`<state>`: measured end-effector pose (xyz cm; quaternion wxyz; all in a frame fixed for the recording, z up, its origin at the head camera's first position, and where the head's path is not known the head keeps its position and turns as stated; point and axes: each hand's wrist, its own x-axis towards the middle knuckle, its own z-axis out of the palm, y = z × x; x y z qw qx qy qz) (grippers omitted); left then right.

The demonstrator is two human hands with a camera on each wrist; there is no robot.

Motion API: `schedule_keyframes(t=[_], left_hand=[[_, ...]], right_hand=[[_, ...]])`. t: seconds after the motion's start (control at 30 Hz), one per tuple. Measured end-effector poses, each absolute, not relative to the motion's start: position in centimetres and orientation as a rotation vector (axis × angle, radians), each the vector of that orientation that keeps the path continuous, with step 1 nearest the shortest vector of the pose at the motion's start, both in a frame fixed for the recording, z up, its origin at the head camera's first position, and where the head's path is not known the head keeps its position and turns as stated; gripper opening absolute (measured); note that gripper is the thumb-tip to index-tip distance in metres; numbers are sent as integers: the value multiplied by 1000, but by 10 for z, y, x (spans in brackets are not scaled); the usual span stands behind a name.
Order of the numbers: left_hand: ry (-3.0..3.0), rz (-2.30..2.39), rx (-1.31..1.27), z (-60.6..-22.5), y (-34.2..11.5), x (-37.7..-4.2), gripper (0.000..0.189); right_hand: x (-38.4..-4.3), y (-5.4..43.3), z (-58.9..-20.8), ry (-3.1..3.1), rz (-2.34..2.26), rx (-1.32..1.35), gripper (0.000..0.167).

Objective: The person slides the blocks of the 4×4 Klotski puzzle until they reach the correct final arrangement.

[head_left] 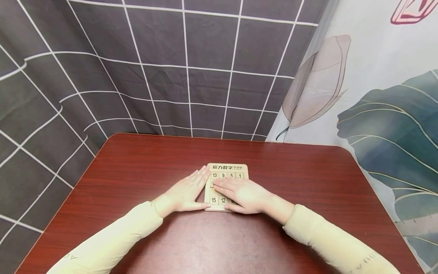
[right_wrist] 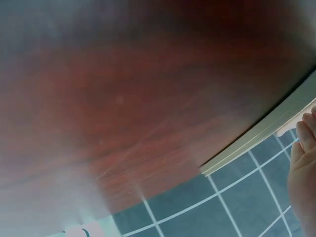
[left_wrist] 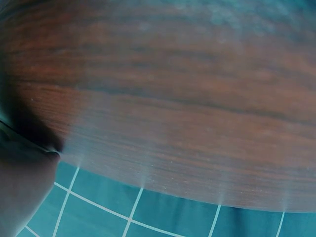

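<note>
A pale wooden number slide puzzle (head_left: 227, 166) lies flat on the table, with dark Chinese lettering along its top and numbered square tiles below. Against its left edge rests my left hand (head_left: 188, 192), fingers straight and thumb touching the lower left corner. My right hand (head_left: 248, 195) lies across the right part of the puzzle, its extended fingers over the middle rows and hiding several tiles. Tiles 13, 9, 5 and 1 show at the top, 15 and 12 near the bottom. The right wrist view catches the puzzle's side edge (right_wrist: 261, 129).
The puzzle sits on a reddish-brown wood-grain table (head_left: 150, 160) with rounded far corners. Behind it hangs a dark grey cloth with a white grid (head_left: 208, 87). A pale curtain with large leaf prints (head_left: 393, 125) hangs on the right.
</note>
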<state>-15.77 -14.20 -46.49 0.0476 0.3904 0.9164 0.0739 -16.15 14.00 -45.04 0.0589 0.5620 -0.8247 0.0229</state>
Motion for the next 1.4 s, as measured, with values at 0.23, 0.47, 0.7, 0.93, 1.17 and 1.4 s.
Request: schedule_keyframes(t=[0.23,0.47,0.7,0.93,1.17,1.4], left_hand=[[2793,240,1189,-465,-142,-158,107],[2800,237,1193,-463,-142,-157,107],[2810,215,1208,-463,-143,-157,106],[2811,214,1212,-464,-143,-158,106],[2821,218,1223,-462,-143,-158,105],[2819,219,1216,-461,-142,-157,104]], right_hand=[[-166,138,-452,-2578,41,1673,64],[-157,140,-454,-2494,104,1715,64],[-149,143,-453,-2454,117,1762,67],[-161,141,-451,-2493,121,1724,65],[-182,133,-450,-2588,104,1642,64],[-188,130,-454,-2652,76,1618,66]])
